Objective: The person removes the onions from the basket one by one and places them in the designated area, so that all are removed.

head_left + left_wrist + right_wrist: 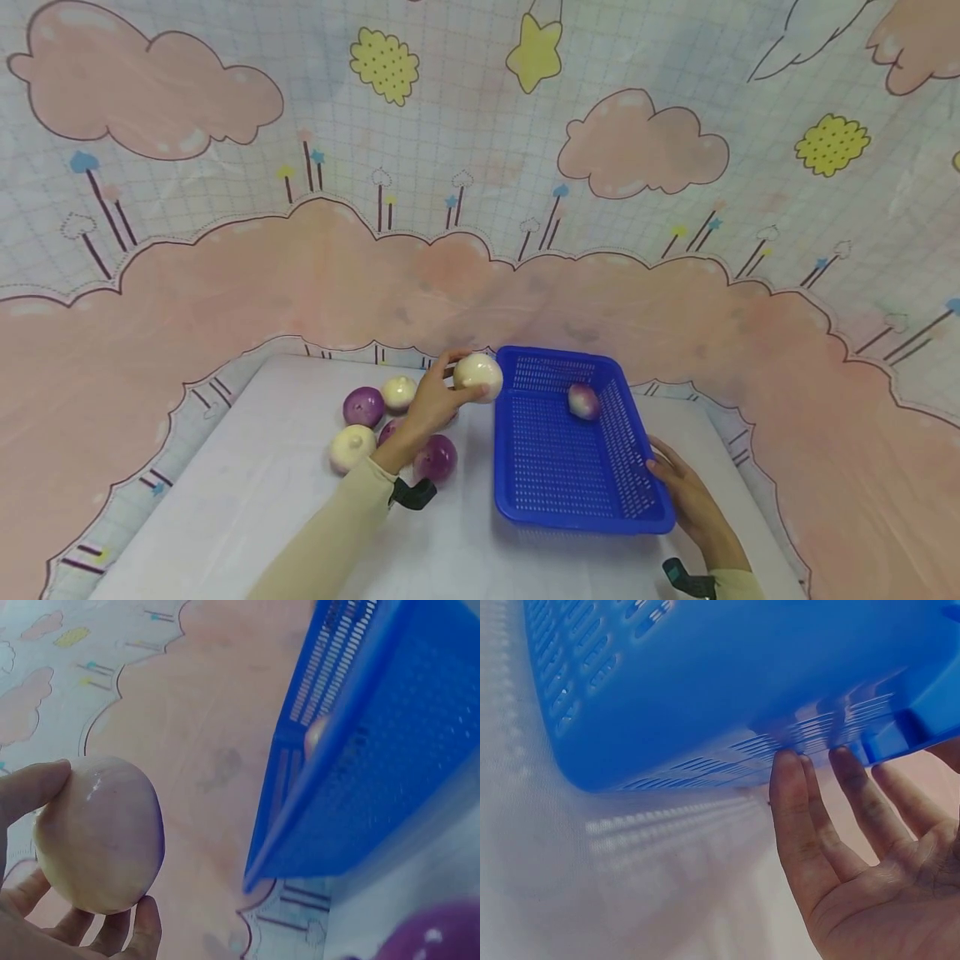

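My left hand [437,398] holds a white onion [478,377] in the air beside the left rim of a blue plastic basket [577,523]. In the left wrist view the thumb and the fingers [146,926] lie around this onion [101,832]. One purple-and-white onion [583,402] lies inside the basket, near its right wall. My right hand [693,500] is at the basket's right side. Its fingers [870,806] are mostly straight, with tips against the outside of the slotted wall [727,761] in the right wrist view.
Left of the basket several onions lie on the white table [225,483]: a purple onion [363,407], a white onion [352,448] and another purple onion [436,458] among them. My left forearm partly covers the group. A cloud-patterned cloth [450,292] hangs behind the table.
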Tool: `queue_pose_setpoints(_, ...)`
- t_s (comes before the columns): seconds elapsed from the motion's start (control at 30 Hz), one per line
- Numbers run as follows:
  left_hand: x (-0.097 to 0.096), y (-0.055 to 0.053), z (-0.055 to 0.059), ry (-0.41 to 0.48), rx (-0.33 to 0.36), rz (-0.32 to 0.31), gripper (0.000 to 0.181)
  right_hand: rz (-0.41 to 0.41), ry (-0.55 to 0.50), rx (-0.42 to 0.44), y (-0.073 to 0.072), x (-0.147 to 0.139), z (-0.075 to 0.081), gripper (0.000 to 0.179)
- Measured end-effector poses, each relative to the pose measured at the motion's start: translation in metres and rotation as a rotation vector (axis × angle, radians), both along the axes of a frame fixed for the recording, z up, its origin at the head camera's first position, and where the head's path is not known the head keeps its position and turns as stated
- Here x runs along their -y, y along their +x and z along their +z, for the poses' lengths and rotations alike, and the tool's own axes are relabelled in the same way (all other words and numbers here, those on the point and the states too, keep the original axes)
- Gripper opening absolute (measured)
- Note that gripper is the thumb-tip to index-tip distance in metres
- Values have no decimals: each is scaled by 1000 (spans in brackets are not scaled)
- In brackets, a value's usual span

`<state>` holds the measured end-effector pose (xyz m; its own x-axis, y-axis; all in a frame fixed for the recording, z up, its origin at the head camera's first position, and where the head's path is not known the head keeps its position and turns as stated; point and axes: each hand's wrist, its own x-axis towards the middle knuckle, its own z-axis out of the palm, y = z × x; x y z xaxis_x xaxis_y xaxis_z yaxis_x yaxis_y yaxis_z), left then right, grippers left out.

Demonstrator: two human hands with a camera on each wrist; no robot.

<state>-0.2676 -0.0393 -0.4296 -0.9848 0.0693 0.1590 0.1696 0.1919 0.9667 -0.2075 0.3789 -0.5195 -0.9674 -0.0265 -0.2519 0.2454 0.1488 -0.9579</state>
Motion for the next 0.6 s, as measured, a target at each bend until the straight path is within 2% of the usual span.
queue_pose_setpoints(0.2,24,4,-6,31,61,-4,68,2,3,-5,0,0,0,66)
queue_pose_setpoints(0.4,48,7,-13,-18,39,13,67,1,9,-9,-1,0,-1,66)
queue_pose_setpoints(0.6,69,10,-15,-11,69,41,67,3,6,-2,-1,-1,-1,66)
